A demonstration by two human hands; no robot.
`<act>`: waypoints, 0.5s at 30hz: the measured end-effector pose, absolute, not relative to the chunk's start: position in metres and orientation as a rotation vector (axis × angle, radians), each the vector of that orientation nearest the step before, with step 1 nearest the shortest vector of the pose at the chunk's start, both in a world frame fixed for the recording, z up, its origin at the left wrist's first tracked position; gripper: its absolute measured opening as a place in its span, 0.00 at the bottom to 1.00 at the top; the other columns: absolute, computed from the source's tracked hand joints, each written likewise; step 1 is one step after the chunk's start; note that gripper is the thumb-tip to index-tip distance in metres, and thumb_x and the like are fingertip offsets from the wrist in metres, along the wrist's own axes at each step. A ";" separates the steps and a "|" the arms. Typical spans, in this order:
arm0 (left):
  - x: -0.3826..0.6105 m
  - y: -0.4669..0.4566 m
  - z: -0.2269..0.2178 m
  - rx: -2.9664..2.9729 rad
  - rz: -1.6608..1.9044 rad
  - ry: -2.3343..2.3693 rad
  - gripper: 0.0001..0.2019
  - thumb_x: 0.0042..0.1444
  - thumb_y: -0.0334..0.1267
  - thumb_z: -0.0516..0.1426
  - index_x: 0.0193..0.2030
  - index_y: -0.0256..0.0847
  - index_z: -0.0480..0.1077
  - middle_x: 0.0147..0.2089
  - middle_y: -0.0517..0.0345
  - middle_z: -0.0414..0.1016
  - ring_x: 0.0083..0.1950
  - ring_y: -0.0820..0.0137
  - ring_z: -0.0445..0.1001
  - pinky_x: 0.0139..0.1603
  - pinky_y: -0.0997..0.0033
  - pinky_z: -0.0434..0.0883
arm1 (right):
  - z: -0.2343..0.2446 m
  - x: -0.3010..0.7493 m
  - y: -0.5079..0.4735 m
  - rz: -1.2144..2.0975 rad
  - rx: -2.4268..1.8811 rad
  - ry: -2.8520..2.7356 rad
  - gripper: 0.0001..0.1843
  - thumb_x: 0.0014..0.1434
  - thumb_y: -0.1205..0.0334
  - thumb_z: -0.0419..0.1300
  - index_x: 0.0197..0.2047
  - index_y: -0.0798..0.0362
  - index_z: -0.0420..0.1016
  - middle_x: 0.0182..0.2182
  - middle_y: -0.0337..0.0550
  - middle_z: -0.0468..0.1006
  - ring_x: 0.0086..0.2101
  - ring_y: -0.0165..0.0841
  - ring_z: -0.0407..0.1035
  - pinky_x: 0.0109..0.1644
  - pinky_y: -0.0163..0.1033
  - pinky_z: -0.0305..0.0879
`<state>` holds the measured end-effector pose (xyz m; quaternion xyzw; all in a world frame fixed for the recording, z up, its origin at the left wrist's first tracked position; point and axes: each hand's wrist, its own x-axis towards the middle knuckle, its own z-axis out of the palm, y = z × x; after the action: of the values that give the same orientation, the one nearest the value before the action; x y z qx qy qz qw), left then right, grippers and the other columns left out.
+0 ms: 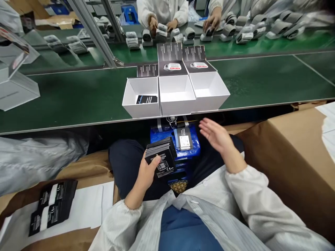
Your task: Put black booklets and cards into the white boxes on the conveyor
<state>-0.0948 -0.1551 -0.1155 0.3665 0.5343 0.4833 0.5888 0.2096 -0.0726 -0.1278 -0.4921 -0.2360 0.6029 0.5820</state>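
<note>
Black booklets (164, 158) | left hand (146, 171): clasping them | right hand (216, 136): raised, outstretched

1. A white work coat (243, 226), thin and slightly creased, with fine grey lines running through its cloth.
2. Loose, full coat sleeves (269, 205), each drawn in at the wrist by a gathered cuff (236, 174).
3. A V-shaped opening at the chest, with a small pale button (194, 201) near its point.
4. A plain blue top (184, 230) inside that opening.
5. Dark navy trousers (123, 155).
6. Bare left hand (148, 170) and right hand (216, 134).
</note>
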 end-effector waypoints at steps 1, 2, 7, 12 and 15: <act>-0.093 -0.155 -0.113 0.841 1.124 1.234 0.33 0.46 0.55 0.68 0.55 0.39 0.69 0.51 0.48 0.78 0.54 0.56 0.76 0.61 0.52 0.70 | -0.129 0.190 -0.092 1.491 -1.131 -0.711 0.23 0.52 0.58 0.71 0.52 0.48 0.75 0.53 0.47 0.77 0.51 0.38 0.73 0.55 0.45 0.72; -0.090 -0.156 -0.111 0.826 1.126 1.225 0.33 0.46 0.55 0.68 0.55 0.39 0.69 0.51 0.48 0.78 0.54 0.56 0.76 0.60 0.52 0.71 | -0.129 0.171 -0.110 1.575 -1.111 -0.862 0.30 0.50 0.56 0.73 0.57 0.47 0.73 0.56 0.48 0.75 0.55 0.41 0.71 0.59 0.48 0.69; -0.081 -0.164 -0.106 0.768 1.123 1.185 0.34 0.46 0.54 0.68 0.56 0.39 0.68 0.51 0.48 0.78 0.53 0.56 0.77 0.57 0.52 0.73 | -0.123 0.109 -0.158 1.753 -1.019 -1.224 0.55 0.43 0.53 0.77 0.70 0.46 0.56 0.64 0.51 0.64 0.63 0.45 0.60 0.66 0.53 0.60; -0.075 -0.171 -0.102 0.705 1.117 1.184 0.32 0.48 0.54 0.68 0.56 0.39 0.69 0.52 0.48 0.78 0.54 0.56 0.76 0.57 0.54 0.72 | -0.119 0.091 -0.170 1.649 -1.117 -1.166 0.44 0.45 0.52 0.76 0.61 0.49 0.62 0.56 0.48 0.72 0.54 0.43 0.69 0.57 0.50 0.68; -0.072 -0.173 -0.097 0.605 1.085 1.162 0.32 0.48 0.56 0.67 0.54 0.38 0.70 0.51 0.46 0.78 0.53 0.54 0.77 0.54 0.54 0.74 | -0.118 0.088 -0.172 1.609 -1.132 -1.135 0.40 0.44 0.53 0.77 0.57 0.50 0.65 0.52 0.46 0.75 0.52 0.43 0.70 0.58 0.49 0.66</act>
<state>-0.0721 -0.1727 -0.0970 0.2674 0.5133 0.4794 0.6597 0.0884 -0.1721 -0.1177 -0.4518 -0.4531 0.6425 0.4216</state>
